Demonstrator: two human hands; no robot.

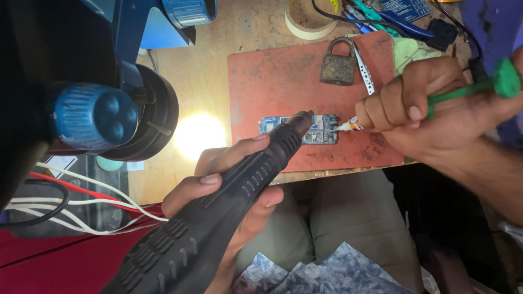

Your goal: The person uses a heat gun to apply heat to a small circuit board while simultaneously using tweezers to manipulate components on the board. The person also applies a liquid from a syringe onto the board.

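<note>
Hot-air tool and syringe meet over a small circuit board.

The left hand (229, 190) wraps its fingers fully around a black hot-air handpiece (218, 218), nozzle over the blue circuit board (298, 129) on the red mat (283, 81). The right hand (430, 103) pinches a green-plunger syringe (436, 100), tip touching the board's right edge; a rusty padlock (338, 62) lies beyond.

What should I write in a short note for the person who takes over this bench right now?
Left hand: grips the black hot-air gun, nozzle over the blue circuit board.
Right hand: holds a green-handled syringe, tip at the board's right edge.
The board lies on the red mat; a padlock sits behind it.
Done: tools in position. Left: cannot tell if any part is reworked.
</note>
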